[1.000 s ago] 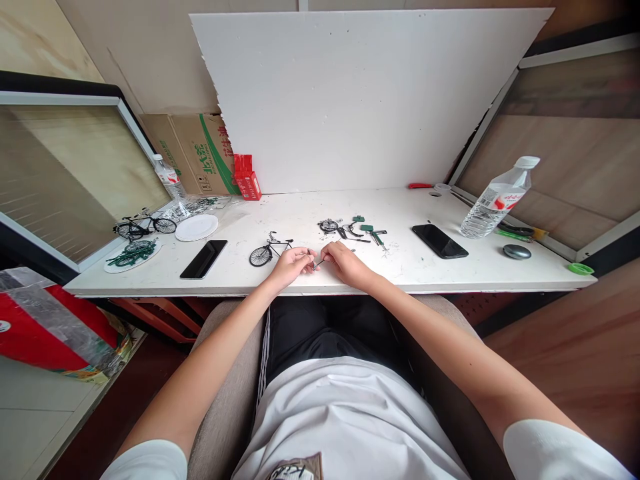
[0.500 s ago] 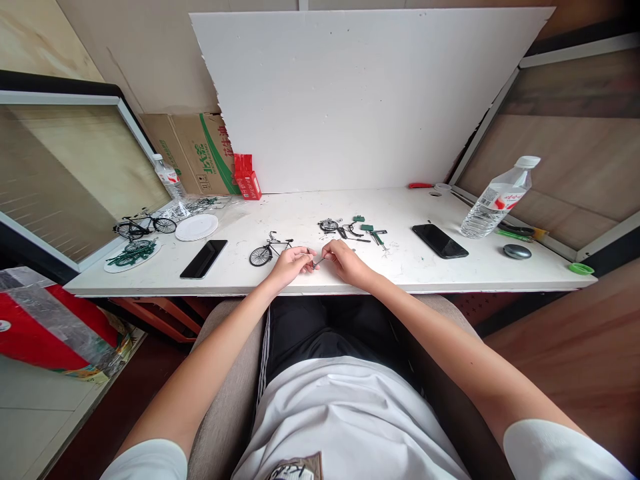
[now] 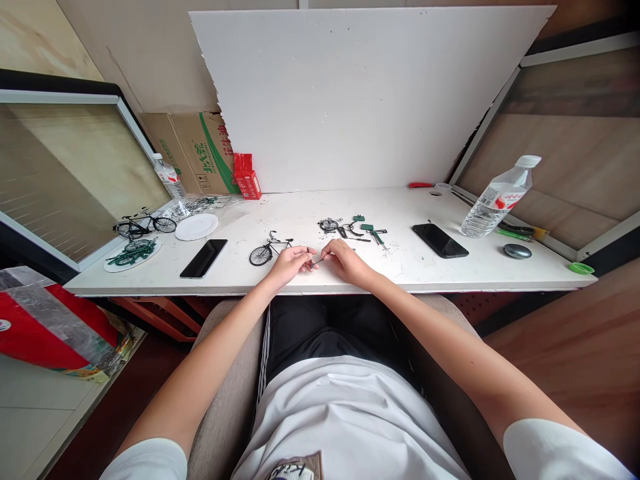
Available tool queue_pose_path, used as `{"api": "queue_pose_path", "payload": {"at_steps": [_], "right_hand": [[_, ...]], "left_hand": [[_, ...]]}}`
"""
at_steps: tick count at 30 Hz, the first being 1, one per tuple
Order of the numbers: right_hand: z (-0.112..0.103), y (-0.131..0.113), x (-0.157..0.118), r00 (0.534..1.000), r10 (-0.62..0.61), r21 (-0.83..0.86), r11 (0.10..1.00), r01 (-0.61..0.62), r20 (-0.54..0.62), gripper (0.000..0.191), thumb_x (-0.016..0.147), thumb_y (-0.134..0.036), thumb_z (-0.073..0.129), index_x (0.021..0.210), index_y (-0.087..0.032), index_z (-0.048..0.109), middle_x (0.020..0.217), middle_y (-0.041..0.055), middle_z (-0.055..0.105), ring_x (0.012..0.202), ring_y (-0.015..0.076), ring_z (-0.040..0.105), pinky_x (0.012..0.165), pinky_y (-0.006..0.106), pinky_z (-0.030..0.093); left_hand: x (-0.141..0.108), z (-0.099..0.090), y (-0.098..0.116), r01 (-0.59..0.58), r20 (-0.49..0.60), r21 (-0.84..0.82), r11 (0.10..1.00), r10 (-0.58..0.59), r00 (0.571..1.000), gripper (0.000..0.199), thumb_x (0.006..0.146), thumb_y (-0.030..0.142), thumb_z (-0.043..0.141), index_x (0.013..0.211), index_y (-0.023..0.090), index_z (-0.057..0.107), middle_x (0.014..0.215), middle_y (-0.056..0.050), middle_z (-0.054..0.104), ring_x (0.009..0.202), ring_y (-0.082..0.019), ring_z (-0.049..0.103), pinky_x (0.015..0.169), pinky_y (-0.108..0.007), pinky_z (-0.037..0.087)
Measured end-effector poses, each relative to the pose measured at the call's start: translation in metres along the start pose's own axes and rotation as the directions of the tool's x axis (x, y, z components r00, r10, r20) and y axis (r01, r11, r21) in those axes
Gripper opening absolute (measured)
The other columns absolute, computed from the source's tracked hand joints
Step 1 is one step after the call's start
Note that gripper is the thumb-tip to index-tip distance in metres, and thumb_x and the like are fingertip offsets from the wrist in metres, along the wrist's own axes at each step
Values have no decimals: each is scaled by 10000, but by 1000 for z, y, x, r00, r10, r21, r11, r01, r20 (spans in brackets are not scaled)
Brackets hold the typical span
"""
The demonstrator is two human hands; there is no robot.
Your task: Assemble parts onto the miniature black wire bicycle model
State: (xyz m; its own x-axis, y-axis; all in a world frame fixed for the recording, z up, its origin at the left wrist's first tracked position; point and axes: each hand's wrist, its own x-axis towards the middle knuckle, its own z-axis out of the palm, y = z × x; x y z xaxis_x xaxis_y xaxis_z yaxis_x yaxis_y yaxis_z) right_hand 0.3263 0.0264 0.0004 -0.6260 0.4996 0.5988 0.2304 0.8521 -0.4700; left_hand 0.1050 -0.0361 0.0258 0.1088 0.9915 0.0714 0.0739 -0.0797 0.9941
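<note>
Red box [image 3: 248, 183], cardboard carton [image 3: 193, 150], bottle [image 3: 500, 201]

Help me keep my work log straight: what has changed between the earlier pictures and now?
Very little: the left hand and right hand still hold a small dark part, its angle perhaps slightly different, too small to be sure. Nothing was visibly picked up or let go. The nearest bicycle, loose parts, left phone and right phone stayed put.
</note>
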Motion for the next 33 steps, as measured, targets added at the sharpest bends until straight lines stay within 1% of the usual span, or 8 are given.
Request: {"api": "queue_pose_path", "payload": {"at_steps": [7,14,19,24,27,30,33], "right_hand": [[0,1,0,999,42,31,999,-42,-9,162,1057,-209,469,1021,-239,624,1035,75,687,962,238,598,891,404,485],[0,0,1,998,58,19,998,-58,-10,160,1058,-217,472,1043,-238,630,1046,79,697,980,242,611,894,400,491],[1,1,1,997,73,16,997,-73,-5,171,1075,-269,483,1087,-236,650,1068,86,705,990,244,620,897,401,498],[0,5,1,993,119,44,992,-119,15,196,1078,-339,517,1035,-230,674,1024,80,701,949,233,628,880,388,507],[0,8,0,985,168,70,983,-169,26,211,1076,-361,526,1024,-227,680,1016,72,705,940,226,639,872,376,509],[1,10,0,982,188,69,980,-189,22,200,1072,-344,525,1015,-225,675,1013,70,708,949,225,643,873,371,507],[1,10,-1,983,181,63,981,-181,8,173,1064,-301,518,1006,-224,662,1009,69,703,958,224,636,878,369,500]], "left_hand": [[0,1,1,-15,13,1,1000,15,1000,348,838,340,697,1114,134,748,743,-49,751,703,-159,658,716,-286,487],[-1,1,0,-23,27,-11,1000,23,999,345,848,331,681,1126,134,737,792,-59,764,719,-150,671,723,-272,487],[-1,1,0,-26,28,4,1000,26,999,332,862,329,680,1130,141,732,802,-60,768,732,-153,673,723,-271,489],[1,0,-2,-50,44,38,998,48,998,340,867,345,694,1137,142,735,769,-51,753,712,-158,662,716,-282,504],[2,0,-5,-69,52,49,996,67,996,359,868,365,713,1144,137,737,781,-53,752,712,-158,671,707,-281,510],[3,0,-7,-77,60,52,996,74,995,381,868,397,747,1137,128,746,810,-68,763,719,-164,690,720,-288,526],[1,-1,-7,-86,97,50,995,81,992,444,819,390,827,1158,115,748,835,-83,781,756,-180,718,800,-316,552]]}}
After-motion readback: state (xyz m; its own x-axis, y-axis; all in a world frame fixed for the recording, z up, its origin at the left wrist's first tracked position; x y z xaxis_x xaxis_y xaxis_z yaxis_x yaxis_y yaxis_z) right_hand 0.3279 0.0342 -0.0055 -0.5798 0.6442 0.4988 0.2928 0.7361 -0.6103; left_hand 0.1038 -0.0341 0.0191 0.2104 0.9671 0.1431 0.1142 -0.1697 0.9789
